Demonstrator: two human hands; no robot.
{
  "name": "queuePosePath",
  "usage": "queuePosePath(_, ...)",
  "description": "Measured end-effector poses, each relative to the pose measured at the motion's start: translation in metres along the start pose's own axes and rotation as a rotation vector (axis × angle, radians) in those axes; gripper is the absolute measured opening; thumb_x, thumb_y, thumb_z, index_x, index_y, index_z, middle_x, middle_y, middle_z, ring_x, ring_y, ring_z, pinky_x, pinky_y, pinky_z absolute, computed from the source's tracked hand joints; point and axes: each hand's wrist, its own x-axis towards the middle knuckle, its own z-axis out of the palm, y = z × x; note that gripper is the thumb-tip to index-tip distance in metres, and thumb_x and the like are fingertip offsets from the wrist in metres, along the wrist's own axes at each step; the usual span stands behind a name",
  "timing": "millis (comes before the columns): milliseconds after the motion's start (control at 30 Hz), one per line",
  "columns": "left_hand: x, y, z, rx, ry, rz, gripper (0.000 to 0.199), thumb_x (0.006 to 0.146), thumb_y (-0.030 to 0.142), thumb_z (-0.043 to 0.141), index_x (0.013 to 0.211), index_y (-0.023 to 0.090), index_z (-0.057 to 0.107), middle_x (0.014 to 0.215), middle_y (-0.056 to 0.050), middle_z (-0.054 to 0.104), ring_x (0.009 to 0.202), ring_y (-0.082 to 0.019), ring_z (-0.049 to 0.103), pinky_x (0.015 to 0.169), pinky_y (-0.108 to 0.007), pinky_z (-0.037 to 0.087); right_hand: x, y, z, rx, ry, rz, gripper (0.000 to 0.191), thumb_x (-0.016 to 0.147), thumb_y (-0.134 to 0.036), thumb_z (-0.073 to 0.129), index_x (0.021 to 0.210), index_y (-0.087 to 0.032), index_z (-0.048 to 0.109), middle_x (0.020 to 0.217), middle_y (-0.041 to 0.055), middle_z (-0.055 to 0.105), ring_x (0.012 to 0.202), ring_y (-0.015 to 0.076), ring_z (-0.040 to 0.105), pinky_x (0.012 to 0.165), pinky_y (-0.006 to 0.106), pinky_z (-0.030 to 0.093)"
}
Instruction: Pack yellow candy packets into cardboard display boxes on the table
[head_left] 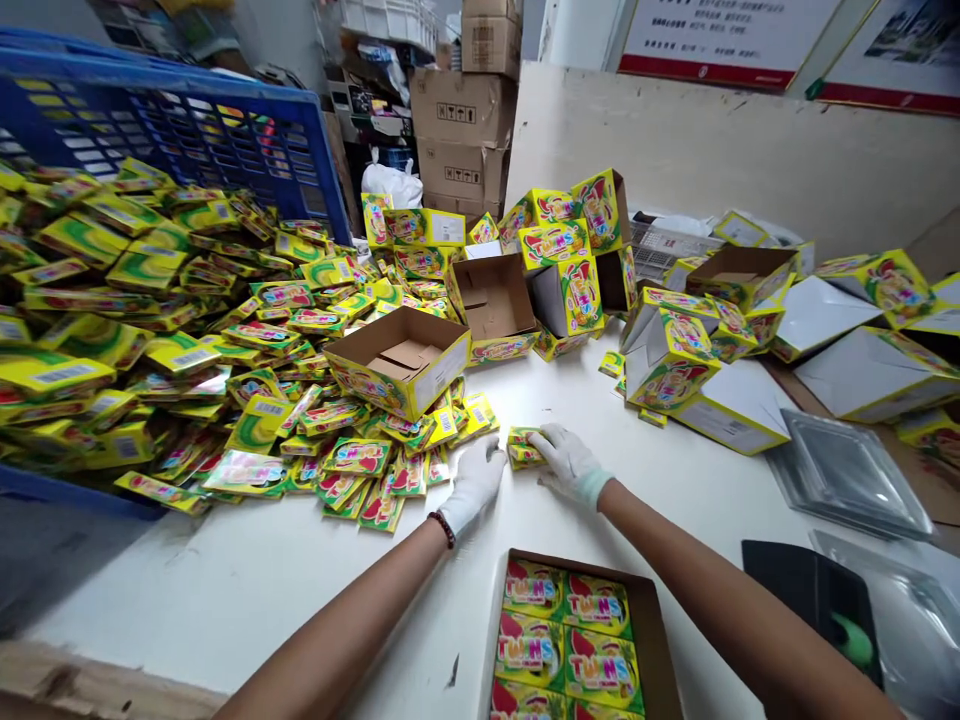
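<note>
A small stack of yellow-green candy boxes [523, 448] lies on the white table in front of me. My right hand [571, 466], in a white glove, grips the stack from its right side with fingers and thumb. Just left of it is my left hand [477, 482], also gloved, its fingers a little apart and nothing visible in them. It is beside the edge of a big heap of loose candy boxes [360, 457]. Nearest to me stands an open display carton [660, 640] with candy boxes printed "TWINS" packed in two columns.
An open display carton [442, 378] rests on the heap, which spills from a blue crate [319, 150]. More folded cartons [562, 285] stand at the back and right. Clear plastic trays [851, 470] and a black object [810, 600] lie at right.
</note>
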Motion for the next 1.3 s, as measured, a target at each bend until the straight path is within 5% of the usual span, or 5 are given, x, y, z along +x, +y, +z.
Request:
queuePosePath(333,0.062,0.034,-0.041,0.616,0.052,0.157,0.008,0.078,0.01,0.057,0.081,0.014,0.064,0.093,-0.019,0.067,0.11,-0.035,0.054,0.102,-0.06,0.027,0.039,0.024,-0.026,0.223,-0.149,0.158,0.072,0.064,-0.028,0.077,0.132,-0.022,0.052,0.113,0.0124,0.062,0.098,0.0296,0.06,0.083,0.037,0.045)
queuePosePath(633,0.023,0.037,-0.037,0.194,0.115,0.112,0.017,0.085,0.035,0.053,0.092,0.019,0.054,0.086,-0.007,0.065,0.08,-0.021,0.063,0.077,-0.035,0.05,0.006,0.01,-0.021,0.805,0.141,0.393,0.047,0.095,-0.046,0.038,0.134,-0.02,0.042,0.117,0.0105,0.065,0.099,0.0232,0.065,0.081,0.039,0.054)
queuePosePath(800,0.015,0.037,-0.015,-0.079,-0.041,0.044,0.027,0.087,0.044,0.051,0.088,0.018,0.052,0.071,-0.001,0.058,0.056,-0.011,0.054,0.052,-0.022,0.046,-0.008,-0.008,-0.052,1.551,0.256,0.326,0.063,0.077,-0.055,0.068,0.127,-0.021,0.051,0.121,0.0111,0.065,0.099,0.0261,0.067,0.085,0.043,0.056)
queuePosePath(1067,0.017,0.058,-0.004,0.032,-0.553,0.109,0.031,0.074,0.044,0.065,0.07,0.013,0.066,0.06,0.0,0.057,0.052,-0.011,0.05,0.048,-0.021,0.038,-0.04,0.008,-0.099,1.167,-0.103,0.16,0.055,0.066,-0.045,0.084,0.111,-0.017,0.066,0.141,0.0113,0.051,0.126,0.0305,0.051,0.104,0.045,0.044)
queuePosePath(1300,0.037,0.049,0.004,0.286,-0.525,0.346,0.023,0.075,0.023,0.061,0.096,0.021,0.07,0.113,-0.01,0.067,0.111,-0.028,0.058,0.096,-0.038,0.043,-0.083,0.017,-0.063,1.085,-0.045,0.292,0.057,0.074,-0.039,0.077,0.121,-0.018,0.053,0.115,0.0084,0.063,0.101,0.0236,0.063,0.089,0.042,0.053)
